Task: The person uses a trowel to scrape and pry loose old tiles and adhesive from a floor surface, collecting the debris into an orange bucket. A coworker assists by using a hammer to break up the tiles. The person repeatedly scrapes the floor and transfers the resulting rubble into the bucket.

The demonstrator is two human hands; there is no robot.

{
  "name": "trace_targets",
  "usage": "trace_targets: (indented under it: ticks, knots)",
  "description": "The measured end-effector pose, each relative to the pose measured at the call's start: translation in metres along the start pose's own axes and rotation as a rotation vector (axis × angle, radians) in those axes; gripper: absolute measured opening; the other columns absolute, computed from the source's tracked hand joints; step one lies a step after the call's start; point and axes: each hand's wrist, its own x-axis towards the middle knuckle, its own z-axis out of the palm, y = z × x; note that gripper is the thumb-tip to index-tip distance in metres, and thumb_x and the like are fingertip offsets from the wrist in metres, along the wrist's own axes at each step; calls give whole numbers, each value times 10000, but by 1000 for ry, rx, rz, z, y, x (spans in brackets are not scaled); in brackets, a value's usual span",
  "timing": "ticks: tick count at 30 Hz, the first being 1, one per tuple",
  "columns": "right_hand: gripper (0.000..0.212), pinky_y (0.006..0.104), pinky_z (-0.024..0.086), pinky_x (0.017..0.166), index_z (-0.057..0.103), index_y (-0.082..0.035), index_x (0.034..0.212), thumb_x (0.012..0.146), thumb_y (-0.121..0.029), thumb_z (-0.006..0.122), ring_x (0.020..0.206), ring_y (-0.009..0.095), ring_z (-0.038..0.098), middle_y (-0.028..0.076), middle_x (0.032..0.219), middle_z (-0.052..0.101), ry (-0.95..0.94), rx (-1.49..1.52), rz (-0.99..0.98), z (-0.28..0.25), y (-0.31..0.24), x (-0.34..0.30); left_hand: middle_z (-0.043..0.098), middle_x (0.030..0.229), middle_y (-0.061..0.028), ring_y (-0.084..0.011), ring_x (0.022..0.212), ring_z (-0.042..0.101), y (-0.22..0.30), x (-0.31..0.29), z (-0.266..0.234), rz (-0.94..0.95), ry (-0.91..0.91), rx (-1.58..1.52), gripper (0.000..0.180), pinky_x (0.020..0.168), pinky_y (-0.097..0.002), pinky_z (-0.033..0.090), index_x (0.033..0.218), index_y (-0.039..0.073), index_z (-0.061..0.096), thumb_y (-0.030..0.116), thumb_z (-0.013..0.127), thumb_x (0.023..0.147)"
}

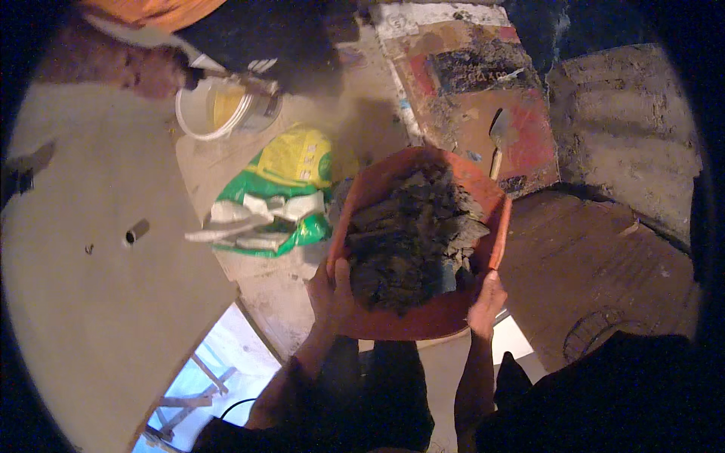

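An orange-red tub (423, 325) with a wide rim is held level in front of me. Inside lies a heap of dark grey, lumpy material that looks like wet mortar (411, 234). My left hand (332, 294) grips the near left side of the tub, thumb over the rim. On the right side, my right hand (488, 302) is closed round the rim. Left of the tub, a green and yellow plastic sack (291, 162) lies with pale broken pieces (260, 215) on it.
At the upper left, another person's arm (128, 72) reaches over a white bucket (215, 113). A trowel (496, 140) lies on a dirty printed sheet (491, 106) beyond the tub. A brown board (589, 257) is on the right. A short pipe stub (136, 231) sticks out of the grey surface at left.
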Motion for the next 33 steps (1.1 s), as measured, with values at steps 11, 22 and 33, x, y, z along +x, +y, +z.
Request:
trace_targets:
  ticks: [11, 22, 33]
  knots:
    - [433, 453, 398, 479, 580, 3, 795, 1056, -324, 468, 489, 337, 548, 212, 577, 550, -447, -103, -343, 50, -33, -79, 634, 819, -98, -189, 763, 570, -128, -124, -100, -46, 357, -361, 472, 678, -349, 468, 985, -55, 637, 299, 348, 1103]
    - [146, 453, 478, 534, 631, -13, 986, 924, -145, 618, 610, 339, 602, 140, 800, 634, -434, -391, -1127, 176, -52, -117, 614, 796, -85, -177, 763, 532, -183, -83, -179, -188, 467, -53, 609, 688, -362, 451, 951, -65, 650, 455, 371, 1098]
    - [431, 426, 462, 574, 625, 28, 825, 1062, -298, 474, 567, 284, 555, 183, 644, 567, -733, -279, -281, 241, -73, -117, 659, 809, -108, -202, 771, 587, -229, -45, -194, -286, 325, -141, 548, 718, -364, 484, 975, -46, 672, 431, 425, 1082]
